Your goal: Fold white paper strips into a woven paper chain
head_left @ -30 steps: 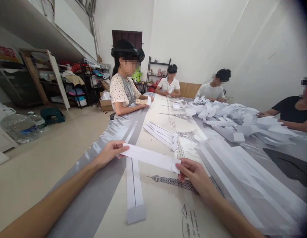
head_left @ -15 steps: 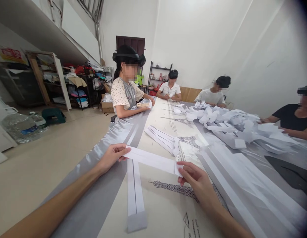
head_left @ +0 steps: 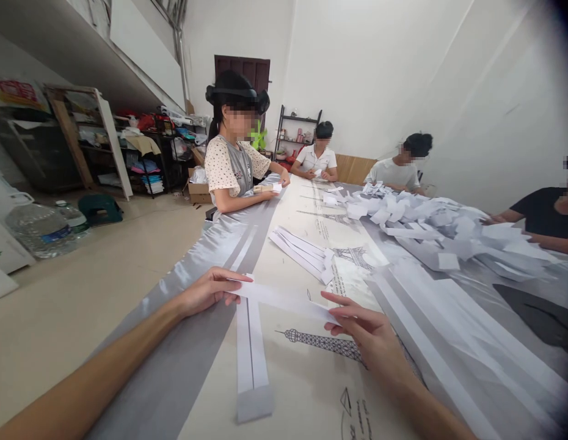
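A white paper strip (head_left: pixel 284 300) is stretched between my two hands above the table. My left hand (head_left: pixel 213 291) pinches its left end between thumb and fingers. At the other end, my right hand (head_left: pixel 364 327) grips the strip, with the index finger lifted off it. Below the held strip, a folded white paper piece (head_left: pixel 253 360) with a dark line down its middle lies flat on the cloth. Farther back, several similar folded strips (head_left: pixel 302 252) lie fanned out.
The tablecloth (head_left: pixel 220 397) has grey bands and printed towers. Long white paper sheets (head_left: pixel 449 342) lie to the right, with a big heap of paper pieces (head_left: pixel 430 223) behind. A dark flat object (head_left: pixel 535 311) lies at right. Several people sit around the table, one person (head_left: pixel 238 159) at left.
The held strip has tilted, so its face shows narrower. My right index finger has lifted from the paper. The person at left has moved a hand over the paper there.
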{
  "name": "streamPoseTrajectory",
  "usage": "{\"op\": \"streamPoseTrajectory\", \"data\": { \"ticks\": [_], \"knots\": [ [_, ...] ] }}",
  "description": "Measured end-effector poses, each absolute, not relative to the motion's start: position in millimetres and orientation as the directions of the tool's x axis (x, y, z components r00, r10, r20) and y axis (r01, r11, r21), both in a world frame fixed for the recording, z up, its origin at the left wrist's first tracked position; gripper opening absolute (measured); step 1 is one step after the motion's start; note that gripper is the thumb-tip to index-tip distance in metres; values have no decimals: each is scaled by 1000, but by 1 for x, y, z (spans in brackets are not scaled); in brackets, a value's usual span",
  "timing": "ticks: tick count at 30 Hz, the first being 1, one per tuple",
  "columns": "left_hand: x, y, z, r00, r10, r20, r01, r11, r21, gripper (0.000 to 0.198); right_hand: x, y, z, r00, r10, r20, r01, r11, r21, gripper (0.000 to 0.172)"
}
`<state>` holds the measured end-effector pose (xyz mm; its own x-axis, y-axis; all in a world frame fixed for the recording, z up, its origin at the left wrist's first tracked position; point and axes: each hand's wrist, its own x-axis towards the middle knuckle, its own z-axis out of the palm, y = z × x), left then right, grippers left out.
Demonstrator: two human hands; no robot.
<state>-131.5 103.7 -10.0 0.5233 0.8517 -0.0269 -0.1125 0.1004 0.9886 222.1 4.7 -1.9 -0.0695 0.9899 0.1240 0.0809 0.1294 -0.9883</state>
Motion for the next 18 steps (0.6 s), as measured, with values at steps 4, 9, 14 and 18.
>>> {"op": "streamPoseTrajectory", "data": {
  "ticks": [4, 9, 14, 18],
  "knots": [
    [-131, 104, -10, 516, 857, -23, -134, 107, 985, 26, 224, 6, -6, -56, 995, 84, 56, 87, -995, 27],
    [-124, 101, -11, 459, 888, 17, -179, 74, 981, 40, 219, 4, -2, -1, 999, 39, 70, 39, -997, 59],
    [-109, 92, -9, 399, 910, 113, -179, -43, 983, 33, 210, 2, -6, 17, 989, 145, 345, 130, -929, 63],
    [-104, 88, -6, 365, 918, 156, -147, -109, 983, 29, 209, 4, -15, 37, 970, 240, 478, 193, -857, 48]
  ]
}}
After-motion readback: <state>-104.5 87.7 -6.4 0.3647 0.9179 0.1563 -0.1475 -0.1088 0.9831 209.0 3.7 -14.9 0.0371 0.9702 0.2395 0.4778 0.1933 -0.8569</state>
